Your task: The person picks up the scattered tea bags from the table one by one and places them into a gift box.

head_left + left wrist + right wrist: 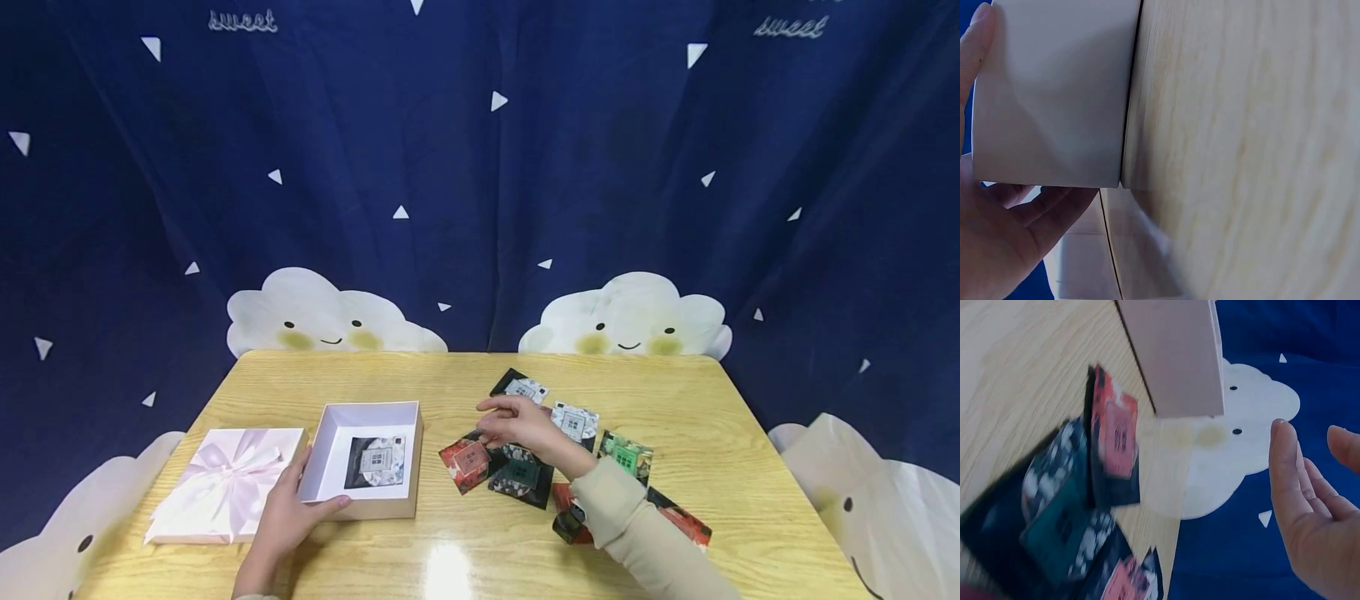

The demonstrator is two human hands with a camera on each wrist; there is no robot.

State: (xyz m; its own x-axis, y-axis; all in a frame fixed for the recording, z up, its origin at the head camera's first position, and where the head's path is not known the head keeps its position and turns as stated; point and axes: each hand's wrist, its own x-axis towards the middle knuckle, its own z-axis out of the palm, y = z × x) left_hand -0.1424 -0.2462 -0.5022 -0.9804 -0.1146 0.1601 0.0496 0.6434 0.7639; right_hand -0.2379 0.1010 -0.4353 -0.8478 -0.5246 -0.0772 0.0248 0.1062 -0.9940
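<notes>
Box (pixel 386 507) clamped in left grip (pixel 288 512) at corner; right grip (pixel 519 425) apart, above scattered packets (pixel 522 477).

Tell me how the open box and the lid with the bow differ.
The box stands hollow side up with a packet inside; the lid lies top side up with a ribbon bow. The box has taller walls, while the lid is shallower. The left hand grips the box, while the lid lies left of the box. Both are pale and squarish, on the table.
</notes>
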